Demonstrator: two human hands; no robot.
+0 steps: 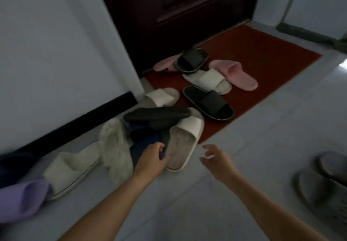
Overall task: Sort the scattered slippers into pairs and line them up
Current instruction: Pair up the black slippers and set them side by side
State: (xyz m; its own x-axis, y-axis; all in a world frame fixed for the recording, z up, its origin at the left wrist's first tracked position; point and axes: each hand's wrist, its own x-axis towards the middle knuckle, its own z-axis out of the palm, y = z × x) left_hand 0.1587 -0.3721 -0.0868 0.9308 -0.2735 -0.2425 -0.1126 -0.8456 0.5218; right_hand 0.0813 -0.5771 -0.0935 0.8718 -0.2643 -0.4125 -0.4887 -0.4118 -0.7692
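Slipper heap (150, 126) — stacked just off the near left corner of the red doormat (262, 53) — is gripped at one point only. The fingers (159, 148) of the left hand (150, 160) are curled round the near edge of a navy slipper (142, 143). That slipper is wedged between a furry grey slipper (114, 147) and a white slipper (184, 141), which overlaps the doormat's corner. An upturned black slipper (157, 114) is laid across the top. The right hand (217, 161) is held above the floor just short of the doormat's near edge — fingers (208, 148) spread and loosely bent, nothing grasped. On the doormat, a second black slipper (208, 103), a second white slipper (208, 79) and a pink slipper (234, 73) are crowded together, unpaired.
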